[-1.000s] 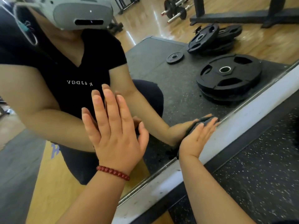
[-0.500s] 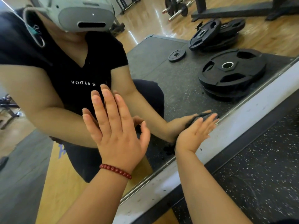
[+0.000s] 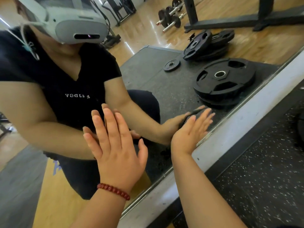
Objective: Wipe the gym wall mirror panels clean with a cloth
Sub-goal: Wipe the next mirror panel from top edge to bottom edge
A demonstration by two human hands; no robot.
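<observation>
Against the lower part of the large wall mirror panel point(image 3: 164, 83), we press our right hand point(image 3: 190, 134) flat, fingers straight and spread, over a dark cloth point(image 3: 189, 116) that peeks out above the fingers, sandwiched between palm and glass near the mirror's pale grey bottom frame point(image 3: 246, 116). Our left hand point(image 3: 115, 150), with a red beaded bracelet point(image 3: 113, 190) at the wrist, rests open-palmed on the glass further left, fingers extended and holding nothing. Reflected in the mirror are stacked black rubber weight plates point(image 3: 225, 79) on a dark speckled floor mat point(image 3: 164, 89).
</observation>
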